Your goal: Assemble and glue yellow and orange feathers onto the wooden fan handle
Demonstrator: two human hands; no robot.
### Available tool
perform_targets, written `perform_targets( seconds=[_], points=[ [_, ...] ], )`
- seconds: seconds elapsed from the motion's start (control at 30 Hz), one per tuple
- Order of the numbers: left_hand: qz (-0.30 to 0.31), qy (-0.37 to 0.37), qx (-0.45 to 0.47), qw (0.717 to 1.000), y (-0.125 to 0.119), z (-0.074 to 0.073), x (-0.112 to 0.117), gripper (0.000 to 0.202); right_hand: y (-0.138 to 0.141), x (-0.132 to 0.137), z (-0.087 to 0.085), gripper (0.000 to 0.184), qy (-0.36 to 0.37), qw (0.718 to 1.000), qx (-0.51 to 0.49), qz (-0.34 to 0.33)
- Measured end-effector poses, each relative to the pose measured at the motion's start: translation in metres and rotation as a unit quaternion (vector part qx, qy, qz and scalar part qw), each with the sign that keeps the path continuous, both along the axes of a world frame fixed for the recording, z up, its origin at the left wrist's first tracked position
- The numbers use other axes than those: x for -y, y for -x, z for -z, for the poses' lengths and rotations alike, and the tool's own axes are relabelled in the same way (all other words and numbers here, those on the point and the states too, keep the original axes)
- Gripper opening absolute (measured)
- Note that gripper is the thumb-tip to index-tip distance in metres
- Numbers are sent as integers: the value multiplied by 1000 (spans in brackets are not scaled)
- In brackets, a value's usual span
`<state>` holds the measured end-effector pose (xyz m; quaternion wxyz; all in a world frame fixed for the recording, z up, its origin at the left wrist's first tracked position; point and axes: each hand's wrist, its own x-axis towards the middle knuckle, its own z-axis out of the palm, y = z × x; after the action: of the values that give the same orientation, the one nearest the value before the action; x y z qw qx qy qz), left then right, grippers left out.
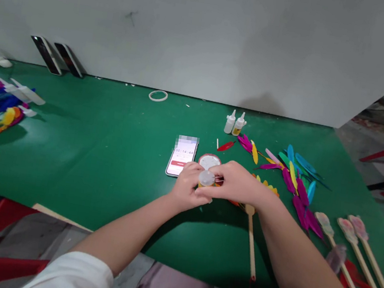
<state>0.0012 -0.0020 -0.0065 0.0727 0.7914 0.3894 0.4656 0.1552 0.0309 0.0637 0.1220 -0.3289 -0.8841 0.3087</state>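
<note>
My left hand (187,186) is wrapped round a small bottle (206,179) with a pale translucent round end facing up and a yellow band below. Against its right side, my right hand (231,183) is closed with thin shiny prongs, like tweezers (219,179), between thumb and fingers. Right behind the hands lies a round red-rimmed dish (210,161) with a whitish inside. Partly hidden under my right hand is a wooden-handled piece (252,239) with yellow and orange feathers (268,185) around its head. A phone (181,157) showing a running timer lies behind my left hand.
Two white dropper bottles (234,124) stand near the wall. Coloured feathers (302,194) and several wooden-handled pieces (363,251) lie at right. More feathers (3,106) lie far left, with two dark devices (56,57) leaning on the wall. A white ring (158,95) lies farther back.
</note>
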Motion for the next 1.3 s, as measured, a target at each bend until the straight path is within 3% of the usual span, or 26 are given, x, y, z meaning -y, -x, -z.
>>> perform_targets(
  seconds=[0.2,0.37,0.87,1.3],
  points=[
    [40,-19,23,999,1,4,-2,29,-1,0,1,40,26,999,28,-14],
    [56,-15,24,998,2,5,-1,28,1,2,0,42,20,999,28,-10],
    [19,-24,8,999,2,0,-3,14,4,6,-4,40,-79,996,37,25],
    [65,-41,20,997,2,4,-2,15,5,8,-6,41,-7,999,48,-8]
  ],
)
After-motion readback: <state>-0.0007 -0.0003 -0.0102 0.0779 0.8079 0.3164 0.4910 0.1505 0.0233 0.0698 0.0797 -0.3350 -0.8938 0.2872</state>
